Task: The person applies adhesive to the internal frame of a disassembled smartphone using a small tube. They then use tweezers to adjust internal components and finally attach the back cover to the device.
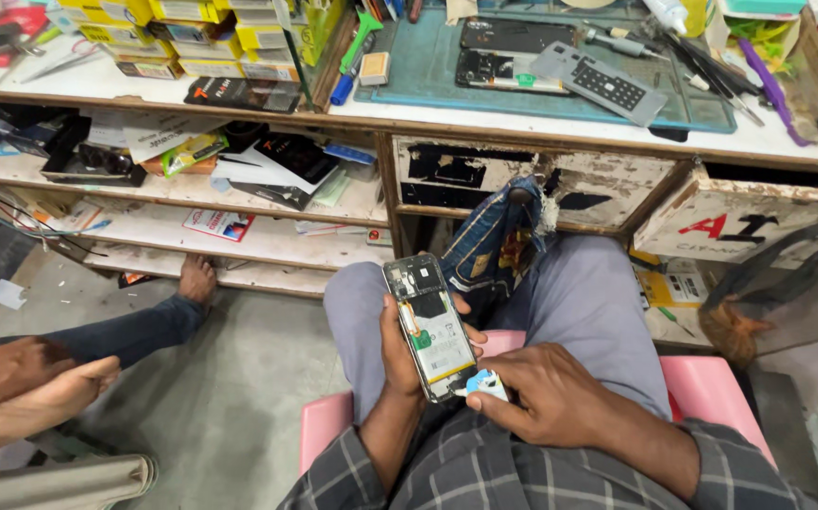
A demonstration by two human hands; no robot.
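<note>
- The opened smartphone [430, 326], its back cover off and its battery [443, 348] and circuit board exposed, was held over the person's lap, above the pink stool [711, 387].
- The step in hand looked like work at the phone's lower end; the next move would call for a steady, fine touch there.
- The left hand [399, 349] was wrapped around the phone's edges, clamped on it.
- The right hand [546, 392] pinched a small light-blue tool [486, 384] between closed fingertips, touching the phone's bottom edge.
- Another person's hands [41, 387] rested nearby at left; the workbench [428, 118] stood beyond.
</note>
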